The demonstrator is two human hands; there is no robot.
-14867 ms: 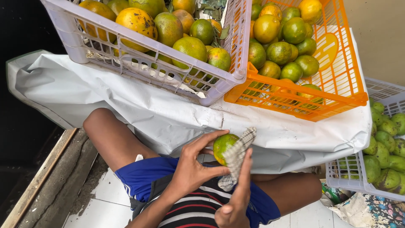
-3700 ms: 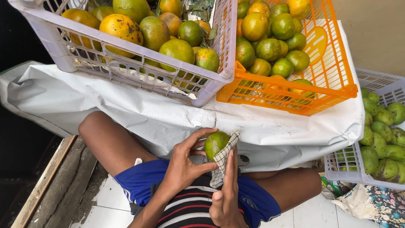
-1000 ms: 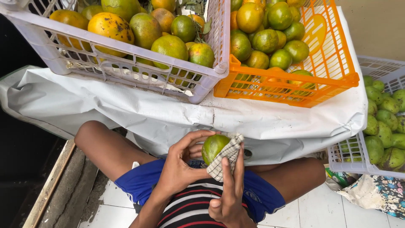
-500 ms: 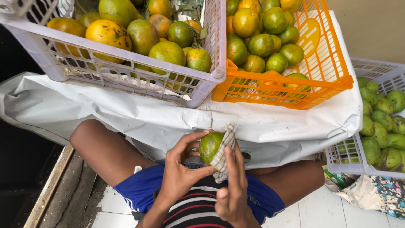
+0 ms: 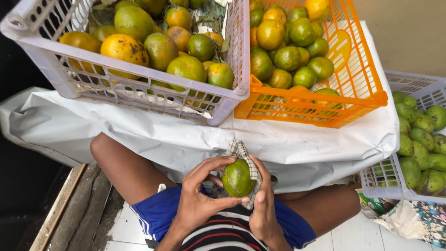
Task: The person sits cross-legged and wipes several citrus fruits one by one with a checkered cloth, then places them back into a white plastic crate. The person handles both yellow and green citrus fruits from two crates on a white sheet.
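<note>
A green citrus fruit (image 5: 237, 177) sits between both my hands, just above my lap. My left hand (image 5: 200, 197) cups it from the left, thumb and fingers curled around it. My right hand (image 5: 263, 204) presses a checked cloth (image 5: 241, 151) against the fruit's right side. The cloth sticks up behind the fruit. I sit with bare knees apart, in blue shorts and a striped shirt.
A lilac crate (image 5: 139, 95) of large yellow-green citrus and an orange crate (image 5: 357, 100) of smaller green and orange ones rest on a white sheet (image 5: 153, 139). A third pale crate (image 5: 378, 183) of green fruit stands at the right. A wooden ledge (image 5: 60, 204) lies at the lower left.
Over the earlier frames the fruit and cloth stay in my hands, and the fruit turns a little against the cloth. The camera shifts slightly; the crates stay put.
</note>
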